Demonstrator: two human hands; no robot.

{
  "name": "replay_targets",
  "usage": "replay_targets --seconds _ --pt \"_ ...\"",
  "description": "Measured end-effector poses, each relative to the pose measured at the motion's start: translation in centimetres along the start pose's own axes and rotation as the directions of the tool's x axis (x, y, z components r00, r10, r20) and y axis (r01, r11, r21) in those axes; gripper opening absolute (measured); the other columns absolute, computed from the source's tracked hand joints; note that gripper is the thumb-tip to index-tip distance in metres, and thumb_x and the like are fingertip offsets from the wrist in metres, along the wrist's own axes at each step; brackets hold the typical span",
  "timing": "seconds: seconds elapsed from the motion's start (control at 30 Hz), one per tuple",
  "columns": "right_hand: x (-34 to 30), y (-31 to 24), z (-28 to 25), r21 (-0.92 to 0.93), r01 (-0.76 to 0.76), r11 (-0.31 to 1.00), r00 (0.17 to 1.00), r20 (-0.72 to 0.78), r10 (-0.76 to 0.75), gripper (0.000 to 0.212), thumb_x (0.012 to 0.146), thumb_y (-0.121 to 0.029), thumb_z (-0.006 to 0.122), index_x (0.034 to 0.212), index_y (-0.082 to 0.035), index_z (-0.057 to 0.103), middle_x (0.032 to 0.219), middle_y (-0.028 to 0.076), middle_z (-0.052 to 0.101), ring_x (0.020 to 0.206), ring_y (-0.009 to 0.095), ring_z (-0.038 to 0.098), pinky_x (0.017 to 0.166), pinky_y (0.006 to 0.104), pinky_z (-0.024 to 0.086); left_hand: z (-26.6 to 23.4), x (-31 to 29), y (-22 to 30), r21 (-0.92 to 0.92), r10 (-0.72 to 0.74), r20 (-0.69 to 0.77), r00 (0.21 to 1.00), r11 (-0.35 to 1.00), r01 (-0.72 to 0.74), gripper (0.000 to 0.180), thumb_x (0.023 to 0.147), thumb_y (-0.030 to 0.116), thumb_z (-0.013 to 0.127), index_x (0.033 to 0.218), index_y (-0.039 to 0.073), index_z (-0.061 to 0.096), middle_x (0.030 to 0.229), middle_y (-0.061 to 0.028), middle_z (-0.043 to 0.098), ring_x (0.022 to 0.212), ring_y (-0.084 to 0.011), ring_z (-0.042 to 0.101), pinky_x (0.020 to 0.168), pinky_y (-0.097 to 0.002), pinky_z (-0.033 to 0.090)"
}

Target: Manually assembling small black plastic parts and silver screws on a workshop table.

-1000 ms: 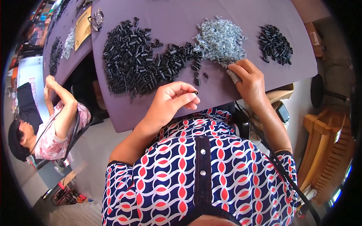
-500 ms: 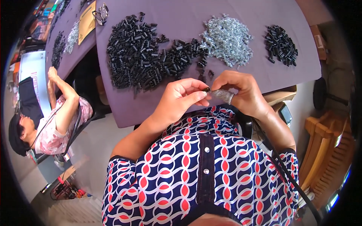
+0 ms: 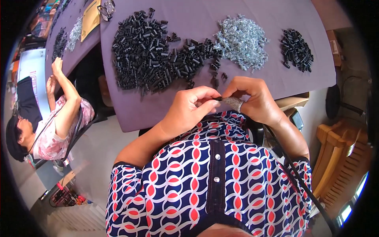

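Over the near edge of the table, my left hand pinches a small black tube between thumb and fingertips. Closed in a pinch at the tube's other end is my right hand; whatever sits between its fingertips is too small to make out. A speckled grey finger cover wraps one of its digits. Beyond the hands lies a wide heap of black tubes, with a pile of small silvery metal springs beside it. Farther right is a smaller heap of black tubes.
A purple-grey cloth covers the table. To the left, a co-worker sits at another table with similar piles, a yellow envelope and glasses. On the right stand a cardboard box and a wooden chair.
My two hands stay together, with the fingertips shifted slightly around the tube. The whole view has moved a little. The co-worker's hands have come apart, one rising.
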State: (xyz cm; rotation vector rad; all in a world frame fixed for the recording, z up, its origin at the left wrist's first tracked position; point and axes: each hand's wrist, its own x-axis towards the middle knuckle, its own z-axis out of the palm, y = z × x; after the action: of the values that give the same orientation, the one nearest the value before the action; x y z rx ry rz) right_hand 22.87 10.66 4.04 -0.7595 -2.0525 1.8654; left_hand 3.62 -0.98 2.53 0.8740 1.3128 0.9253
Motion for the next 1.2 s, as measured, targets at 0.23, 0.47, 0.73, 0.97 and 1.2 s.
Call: replay_targets --seconds 0.23,0.47,0.73,0.97,1.2 --pt "0.1 -0.1 0.0 0.037 -0.134 0.99 0.985 0.116 0.129 0.02 0.079 0.012 0.069 0.095 0.002 0.063 0.087 0.003 0.064 0.086 0.008 0.064 0.075 0.0253 0.051 -0.3 -0.3 -0.3 0.283 0.154 0.084 0.984 0.944 -0.172 0.016 0.092 0.001 0.066 0.107 -0.004 0.068 0.095 -0.0082 0.072 0.084 -0.0113 0.068 0.073 -0.0262 0.055" --pt "0.1 1.7 0.0 0.382 -0.356 0.853 0.9 0.384 0.205 0.021 0.082 0.008 0.072 0.095 0.0 0.057 0.09 0.0 0.063 0.087 0.006 0.061 0.075 0.0215 0.049 -0.5 -0.6 -0.7 0.042 0.122 0.292 0.949 0.989 -0.14 0.015 0.092 0.0 0.064 0.106 -0.005 0.068 0.094 -0.0089 0.073 0.082 -0.0126 0.068 0.075 -0.0262 0.054" --pt "2.4 0.8 -1.8 -0.59 0.086 0.803 0.972 -0.128 -0.197 0.028 0.075 0.011 0.065 0.1 -0.002 0.065 0.092 0.008 0.066 0.083 0.023 0.067 0.073 0.0296 0.052 -2.0 -0.5 -1.2 -0.249 -0.025 0.019 1.0 0.968 0.029 0.013 0.095 0.004 0.063 0.106 -0.003 0.065 0.094 -0.0111 0.072 0.08 -0.0145 0.068 0.077 -0.027 0.055" --pt "3.0 1.2 -0.3 -0.749 0.062 0.659 0.984 -0.066 -0.168 0.025 0.073 0.001 0.067 0.097 -0.006 0.065 0.091 0.01 0.058 0.09 0.033 0.064 0.076 0.0427 0.053 -2.4 -0.7 -1.9 -0.291 0.011 -0.051 0.999 0.956 -0.025 0.015 0.096 0.004 0.063 0.108 -0.004 0.065 0.095 -0.0127 0.072 0.081 -0.017 0.069 0.077 -0.0284 0.057" --pt "2.7 1.7 -0.1 -0.723 0.155 0.674 0.958 -0.056 -0.28 0.033 0.07 0.006 0.064 0.101 -0.006 0.061 0.094 0.011 0.06 0.093 0.035 0.064 0.077 0.0418 0.053 -2.5 -0.7 -1.8 -0.292 0.014 -0.045 0.999 0.956 -0.027 0.016 0.096 0.004 0.064 0.109 -0.004 0.065 0.096 -0.0129 0.072 0.083 -0.0174 0.07 0.077 -0.0288 0.057"
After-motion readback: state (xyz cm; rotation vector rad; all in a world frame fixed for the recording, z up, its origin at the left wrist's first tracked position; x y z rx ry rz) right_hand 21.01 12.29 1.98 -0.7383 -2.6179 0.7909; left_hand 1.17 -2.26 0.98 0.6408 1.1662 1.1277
